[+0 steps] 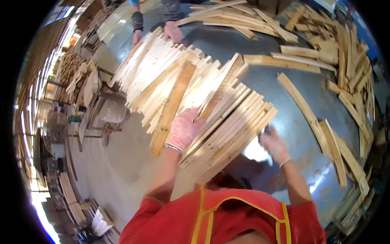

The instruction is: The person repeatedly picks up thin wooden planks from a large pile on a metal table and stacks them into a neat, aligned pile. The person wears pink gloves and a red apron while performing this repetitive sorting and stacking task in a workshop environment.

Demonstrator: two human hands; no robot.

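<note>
My left hand [185, 129], in a pink-white glove, rests on a fanned row of pale wooden slats [191, 87] and grips the lower end of one slat [221, 86] that lies across the others. A darker, wider slat [172, 106] lies on the row just left of it. My right hand [273, 143], also gloved, is pressed against the right edge of the slat row [248, 130] near its lower end; whether its fingers hold anything I cannot tell. The slats lie on a grey metal table [292, 110].
Loose slats [310, 116] are scattered on the table's right, with a heap [349, 61] at the far right and more [235, 18] at the back. Another person's gloved hands [172, 31] touch the row's far end. Stacked wood [69, 195] stands on the floor at left.
</note>
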